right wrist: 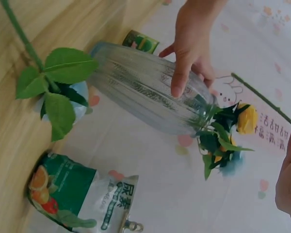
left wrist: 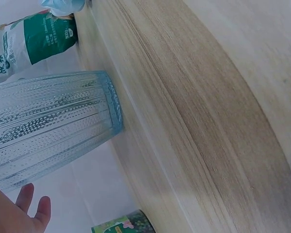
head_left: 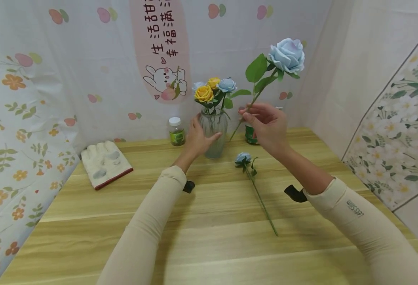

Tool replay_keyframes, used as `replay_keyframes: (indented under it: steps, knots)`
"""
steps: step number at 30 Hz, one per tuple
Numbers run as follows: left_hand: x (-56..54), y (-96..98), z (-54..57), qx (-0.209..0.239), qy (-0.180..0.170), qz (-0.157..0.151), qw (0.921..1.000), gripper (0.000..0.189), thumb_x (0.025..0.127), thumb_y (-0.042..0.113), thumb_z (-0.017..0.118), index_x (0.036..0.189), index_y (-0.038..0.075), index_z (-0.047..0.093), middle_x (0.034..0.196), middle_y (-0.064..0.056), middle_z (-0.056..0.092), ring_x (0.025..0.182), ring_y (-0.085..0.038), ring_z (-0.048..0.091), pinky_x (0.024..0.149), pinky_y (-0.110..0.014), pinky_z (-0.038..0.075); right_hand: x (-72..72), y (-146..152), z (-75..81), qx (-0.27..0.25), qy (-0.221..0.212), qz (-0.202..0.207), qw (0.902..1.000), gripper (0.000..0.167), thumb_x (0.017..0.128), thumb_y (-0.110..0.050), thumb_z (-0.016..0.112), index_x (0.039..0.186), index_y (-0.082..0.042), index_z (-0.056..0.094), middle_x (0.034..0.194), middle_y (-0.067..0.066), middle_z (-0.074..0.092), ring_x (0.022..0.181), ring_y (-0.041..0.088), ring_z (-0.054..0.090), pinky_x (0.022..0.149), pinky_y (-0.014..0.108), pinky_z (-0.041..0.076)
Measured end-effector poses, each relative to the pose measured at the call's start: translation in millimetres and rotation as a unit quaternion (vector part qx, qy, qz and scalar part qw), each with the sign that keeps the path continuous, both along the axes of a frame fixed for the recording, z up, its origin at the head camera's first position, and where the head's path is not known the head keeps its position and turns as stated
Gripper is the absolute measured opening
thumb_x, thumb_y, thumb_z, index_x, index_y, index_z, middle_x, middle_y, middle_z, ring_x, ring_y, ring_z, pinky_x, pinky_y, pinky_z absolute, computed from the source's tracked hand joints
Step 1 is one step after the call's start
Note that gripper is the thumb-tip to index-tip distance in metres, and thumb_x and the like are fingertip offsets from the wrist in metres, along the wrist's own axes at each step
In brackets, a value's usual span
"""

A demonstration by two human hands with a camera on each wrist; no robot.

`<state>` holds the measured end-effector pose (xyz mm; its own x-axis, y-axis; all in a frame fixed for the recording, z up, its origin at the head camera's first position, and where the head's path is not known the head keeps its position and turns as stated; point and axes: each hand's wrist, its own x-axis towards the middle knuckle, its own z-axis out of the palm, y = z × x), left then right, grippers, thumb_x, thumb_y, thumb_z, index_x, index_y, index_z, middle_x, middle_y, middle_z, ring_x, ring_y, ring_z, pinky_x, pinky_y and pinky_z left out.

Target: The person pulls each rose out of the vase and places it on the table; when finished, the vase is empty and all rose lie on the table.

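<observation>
My right hand (head_left: 271, 126) pinches the green stem of a large pale blue artificial rose (head_left: 288, 56) between thumb and fingers, bloom up and stem tip near the vase's right side. A ribbed clear glass vase (head_left: 215, 136) stands upright, holding yellow roses (head_left: 204, 94) and light blue roses (head_left: 227, 85). My left hand (head_left: 198, 138) holds the vase from its left, thumb across the front, as the right wrist view also shows; some of its fingers are hidden behind the glass. Another blue rose (head_left: 243, 158) lies on the table in front of the vase.
Left of the vase stands a small white-capped jar (head_left: 176, 132) with a green label. A green and white bag (right wrist: 70, 187) stands behind my right hand. At the table's left lies a white work glove (head_left: 105, 164). Patterned cloth (head_left: 113, 79) hangs along the back edge.
</observation>
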<state>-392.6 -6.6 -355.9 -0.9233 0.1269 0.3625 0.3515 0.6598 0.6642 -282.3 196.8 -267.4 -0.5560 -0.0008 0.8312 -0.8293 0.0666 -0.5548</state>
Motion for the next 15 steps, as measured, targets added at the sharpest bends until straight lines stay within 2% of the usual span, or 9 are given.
replay_keyframes:
  steps: [5, 9, 12, 15]
  knots:
    - [0.2, 0.1, 0.1, -0.007, 0.002, -0.002, 1.0000, 0.106, 0.083, 0.062, 0.070, 0.155, 0.012, 0.010, 0.157, -0.016, 0.025, 0.141, -0.035, 0.034, 0.110, -0.053, 0.033, 12.4, 17.9, -8.1, -0.002, -0.067, 0.026, 0.9974, 0.023, 0.089, 0.013, 0.065, 0.107, 0.000, 0.072, 0.092, 0.000, 0.076, 0.076, 0.012, 0.072, 0.038, 0.020, 0.036]
    - [-1.2, 0.8, -0.7, -0.007, 0.009, -0.004, 0.9999, 0.107, 0.083, 0.063, 0.069, 0.155, 0.012, 0.010, 0.158, -0.016, 0.024, 0.142, -0.034, 0.032, 0.111, -0.054, 0.031, 20.3, 34.9, -13.5, 0.014, -0.133, 0.023, 0.9908, 0.025, 0.090, 0.007, 0.067, 0.107, -0.010, 0.073, 0.090, -0.002, 0.076, 0.070, 0.010, 0.071, 0.037, 0.021, 0.036]
    - [-2.2, 0.6, -1.6, -0.007, 0.011, -0.001, 0.9999, 0.107, 0.083, 0.063, 0.070, 0.156, 0.011, 0.010, 0.158, -0.016, 0.024, 0.143, -0.034, 0.031, 0.112, -0.054, 0.029, 22.6, 47.9, -17.3, 0.044, -0.180, 0.019, 0.9826, 0.023, 0.090, 0.001, 0.069, 0.111, -0.008, 0.071, 0.089, -0.002, 0.075, 0.067, 0.011, 0.070, 0.037, 0.022, 0.034]
    - [-2.7, -0.7, -2.4, -0.002, 0.011, -0.001, 0.9999, 0.107, 0.083, 0.062, 0.070, 0.155, 0.011, 0.011, 0.158, -0.015, 0.024, 0.143, -0.034, 0.030, 0.112, -0.055, 0.028, 24.2, 60.7, -22.2, 0.083, -0.230, 0.022, 0.9693, 0.024, 0.091, -0.004, 0.070, 0.115, -0.005, 0.068, 0.089, -0.002, 0.075, 0.067, 0.012, 0.071, 0.037, 0.024, 0.032]
